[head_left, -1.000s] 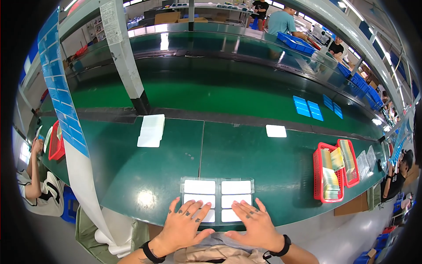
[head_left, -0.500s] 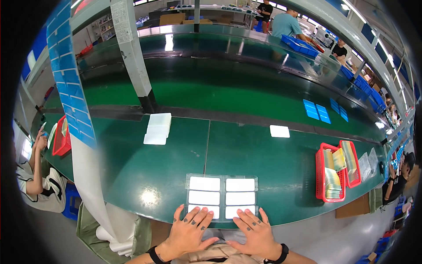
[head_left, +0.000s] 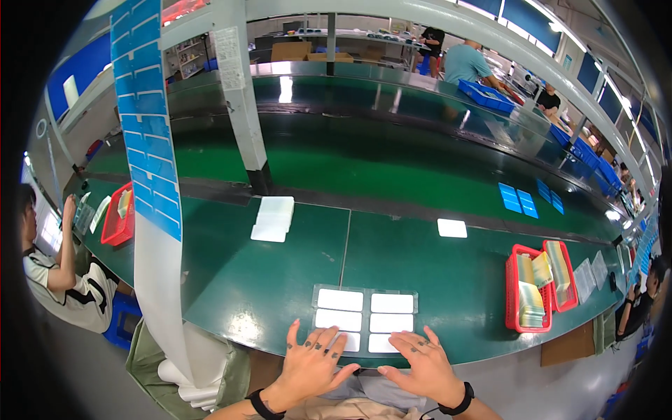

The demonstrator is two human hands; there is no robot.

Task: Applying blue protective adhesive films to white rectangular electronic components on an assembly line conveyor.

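Two side-by-side clear plastic sheets hold white rectangular cards (head_left: pixel 340 300) in two columns, lying flat near the table's front edge. My left hand (head_left: pixel 311 367) is open, palm down, its fingertips over the lowest card of the left column and partly covering it. My right hand (head_left: pixel 425 365) is also open, fingers spread, with fingertips at the lowest card (head_left: pixel 381 343) of the right column. Both thumbs point inward at the table edge. Neither hand grips anything. Farther back lie a small stack of white cards (head_left: pixel 274 218) and a single white card (head_left: pixel 451 228).
Red baskets (head_left: pixel 513 301) of yellowish cards stand at the right, beside clear bags (head_left: pixel 584 280). A blue-printed strip (head_left: pixel 150 140) hangs at the left, near a grey post (head_left: pixel 241 105). Blue pieces (head_left: pixel 518 201) lie on the green belt (head_left: pixel 364 157). A co-worker (head_left: pixel 66 273) sits at the left.
The whole view has shifted, so the table and its things appear farther right and slightly lower. My hands stay open at the lowest cards.
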